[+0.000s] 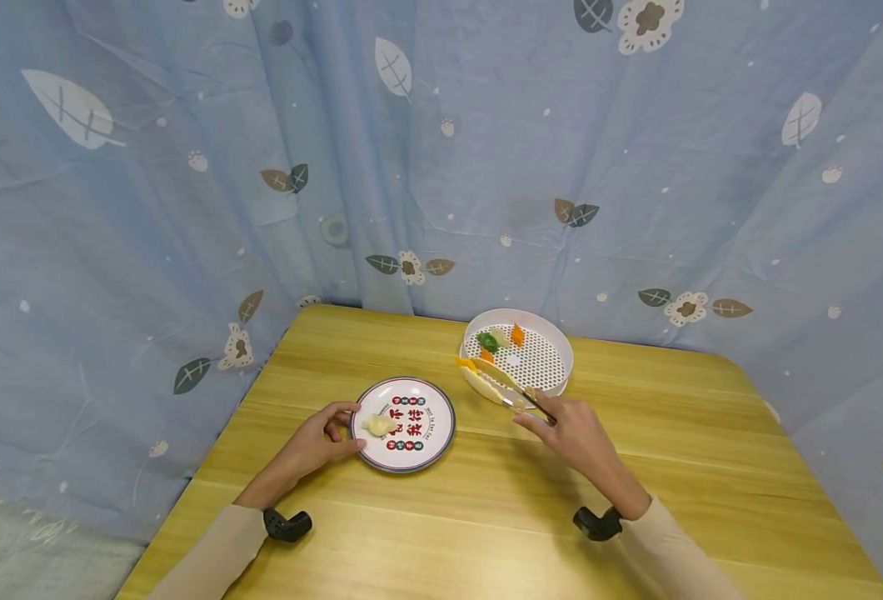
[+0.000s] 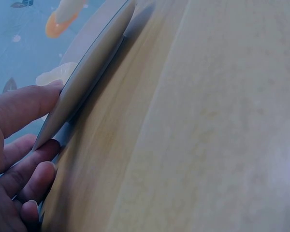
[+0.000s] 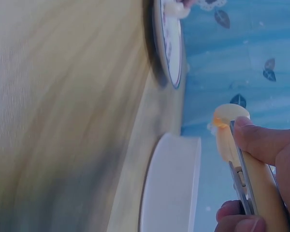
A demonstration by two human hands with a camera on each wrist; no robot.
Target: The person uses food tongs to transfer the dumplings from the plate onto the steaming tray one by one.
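My left hand (image 1: pixel 321 440) holds the near-left rim of a round white plate (image 1: pixel 381 396) with red characters, thumb on top and fingers beneath. A pale, folded dumpling-like piece (image 1: pixel 379 426) lies on the plate's left part. In my right hand (image 1: pixel 572 425) are tongs (image 3: pixel 256 188) with metal arms and cream tips, thumb on one arm and fingers on the other. An orange piece (image 1: pixel 467 364) sits between the tips, partly hidden by them. The tips are over the left front rim of a round white perforated tray (image 1: pixel 564 342).
Inside the tray are a green piece (image 1: pixel 488 342), a pale piece (image 1: pixel 500 337) and two orange pieces (image 1: pixel 517 334). The tray stands at the back of the wooden table (image 1: pixel 636 417), right of the plate. A blue patterned curtain (image 1: pixel 471 167) hangs behind the table.
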